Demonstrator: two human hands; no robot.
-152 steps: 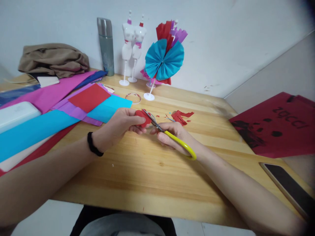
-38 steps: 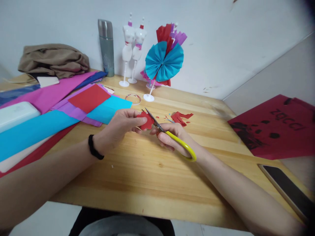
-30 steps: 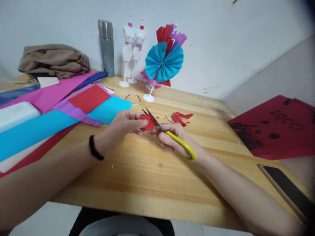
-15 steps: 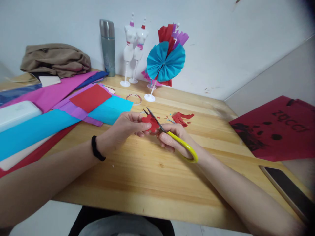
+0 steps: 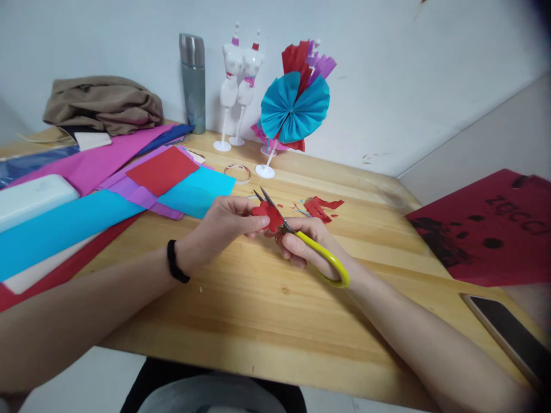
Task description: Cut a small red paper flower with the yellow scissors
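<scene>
My left hand [image 5: 236,217] pinches a small red paper piece [image 5: 272,215] with a scalloped, flower-like outline between thumb and fingers. Yellow-handled scissors [image 5: 322,252] are in my right hand [image 5: 307,241], their dark blades slightly apart and pointing up and left across the red piece. Both hands are held close together above the wooden table [image 5: 241,321]. Just beyond them lie red paper scraps [image 5: 321,209] and tiny bits. Fingers partly hide the lower edge of the piece.
Coloured sheets [image 5: 86,221] and a white box [image 5: 37,201] cover the left side. Behind stand a flask [image 5: 193,86], white mannequins [image 5: 229,89] and a blue pleated fan [image 5: 295,109]. A tape roll [image 5: 237,172] lies mid-table, a phone [image 5: 503,332] and red bag [image 5: 486,229] at right.
The whole view has shifted slightly, so things sit a little farther right. My hands, the red piece and the scissors keep nearly the same arrangement.
</scene>
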